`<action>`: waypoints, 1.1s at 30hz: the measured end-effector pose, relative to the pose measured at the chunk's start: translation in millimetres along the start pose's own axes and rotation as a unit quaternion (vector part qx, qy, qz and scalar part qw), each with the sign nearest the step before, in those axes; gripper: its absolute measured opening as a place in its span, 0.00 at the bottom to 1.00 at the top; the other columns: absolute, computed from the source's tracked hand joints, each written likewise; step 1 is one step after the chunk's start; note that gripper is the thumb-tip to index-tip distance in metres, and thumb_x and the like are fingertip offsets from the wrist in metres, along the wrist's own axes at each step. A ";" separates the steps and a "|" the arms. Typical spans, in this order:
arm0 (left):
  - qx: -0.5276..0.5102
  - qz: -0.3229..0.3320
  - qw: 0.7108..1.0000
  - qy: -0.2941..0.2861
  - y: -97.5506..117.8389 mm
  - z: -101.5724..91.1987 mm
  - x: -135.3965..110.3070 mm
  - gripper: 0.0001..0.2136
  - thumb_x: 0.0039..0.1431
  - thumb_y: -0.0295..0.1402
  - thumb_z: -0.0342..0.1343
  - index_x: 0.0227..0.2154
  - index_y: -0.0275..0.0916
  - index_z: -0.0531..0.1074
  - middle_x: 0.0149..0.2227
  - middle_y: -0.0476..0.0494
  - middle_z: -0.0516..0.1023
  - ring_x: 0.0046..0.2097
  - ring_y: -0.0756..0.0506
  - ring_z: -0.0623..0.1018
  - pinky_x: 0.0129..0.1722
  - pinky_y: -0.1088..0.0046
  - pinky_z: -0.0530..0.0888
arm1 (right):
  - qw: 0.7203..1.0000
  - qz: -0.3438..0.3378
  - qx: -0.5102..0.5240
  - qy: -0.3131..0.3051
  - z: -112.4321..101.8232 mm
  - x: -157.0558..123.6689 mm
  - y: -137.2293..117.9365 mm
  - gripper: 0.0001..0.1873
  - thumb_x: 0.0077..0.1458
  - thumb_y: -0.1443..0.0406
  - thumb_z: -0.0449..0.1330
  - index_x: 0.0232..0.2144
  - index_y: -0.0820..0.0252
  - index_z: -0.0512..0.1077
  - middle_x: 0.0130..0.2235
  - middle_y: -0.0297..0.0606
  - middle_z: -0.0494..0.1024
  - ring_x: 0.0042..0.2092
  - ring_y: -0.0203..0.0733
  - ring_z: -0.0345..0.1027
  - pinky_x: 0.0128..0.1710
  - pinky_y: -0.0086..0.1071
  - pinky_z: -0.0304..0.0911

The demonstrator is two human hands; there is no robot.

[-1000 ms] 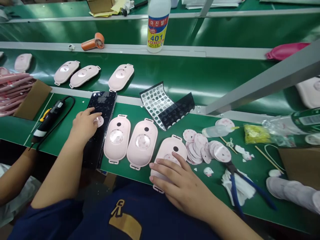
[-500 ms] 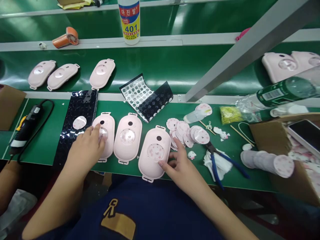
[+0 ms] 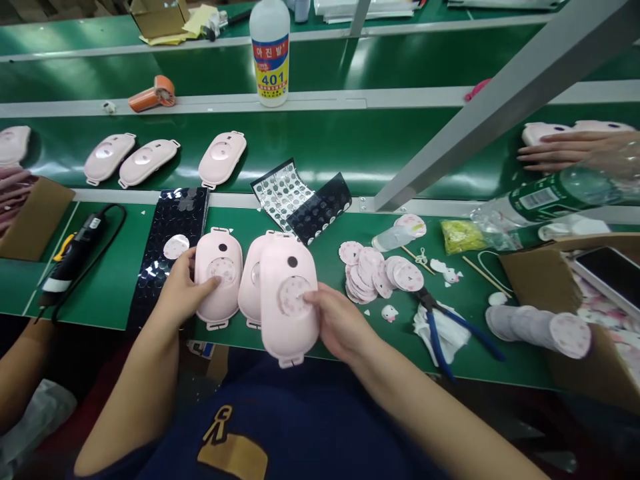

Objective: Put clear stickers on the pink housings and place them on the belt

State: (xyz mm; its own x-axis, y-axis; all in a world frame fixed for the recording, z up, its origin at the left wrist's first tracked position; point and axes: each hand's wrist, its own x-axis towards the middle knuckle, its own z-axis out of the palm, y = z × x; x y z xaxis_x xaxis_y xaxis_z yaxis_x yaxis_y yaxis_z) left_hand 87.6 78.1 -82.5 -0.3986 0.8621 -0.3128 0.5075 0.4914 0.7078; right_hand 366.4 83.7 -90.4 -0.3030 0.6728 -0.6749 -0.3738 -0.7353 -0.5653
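My right hand grips a pink oval plastic case by its right edge, thumb on the round disc at its middle. This case is raised off the bench and overlaps the middle pink case, hiding much of it. On the left, my left hand is closed around the side of another pink case. Its thumb lies on the disc and its fingers are partly hidden behind the edge. Loose round patterned discs lie in an overlapping pile right of my right hand.
Blue-handled pliers rest on white tissue. A black bubble pouch and a corded black tool are at left. Several pink cases sit on the conveyor behind. Another person's hand touches cases at far right, beyond a slanted metal post.
My right hand has taken hold of the right case, lifted it and brought it left over the middle one. My left hand has shifted from atop the left case to gripping its side.
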 end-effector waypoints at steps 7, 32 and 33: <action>-0.284 -0.078 0.950 -0.109 -0.3 20.7 -9.1 0.39 0.37 0.47 0.71 0.53 0.38 0.66 0.48 0.34 0.78 0.44 0.36 0.79 0.40 0.63 0.78 | 0.999 -0.014 -0.031 0.002 38.7 29.1 -6.7 0.13 0.35 0.62 0.68 0.28 0.59 0.75 0.29 0.34 0.81 0.34 0.43 0.74 0.38 0.35 0.67; -0.180 0.099 0.979 -0.003 210.0 127.3 290.0 0.19 0.60 0.27 0.57 0.54 0.32 0.65 0.53 0.34 0.72 0.50 0.41 0.75 0.50 0.59 0.76 | 0.869 -0.359 -0.218 0.262 37.9 190.8 -284.9 0.15 0.53 0.71 0.56 0.42 0.77 0.74 0.43 0.47 0.78 0.45 0.48 0.75 0.42 0.37 0.69; -0.143 0.099 0.985 -0.004 206.2 133.5 295.9 0.19 0.62 0.32 0.58 0.54 0.34 0.66 0.53 0.36 0.71 0.51 0.41 0.75 0.51 0.57 0.76 | 0.875 -0.333 -0.210 0.281 32.7 197.2 -281.0 0.15 0.49 0.72 0.60 0.41 0.74 0.74 0.42 0.47 0.79 0.44 0.48 0.76 0.41 0.38 0.71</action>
State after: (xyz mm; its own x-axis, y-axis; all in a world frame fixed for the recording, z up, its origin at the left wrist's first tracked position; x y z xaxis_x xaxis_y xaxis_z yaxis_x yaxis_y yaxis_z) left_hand 176.3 451.1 -113.6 -0.3079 0.9387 -0.1551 0.3384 0.2604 0.9043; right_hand 383.0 425.7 -49.1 0.3817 0.9046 -0.1898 0.0877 -0.2399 -0.9668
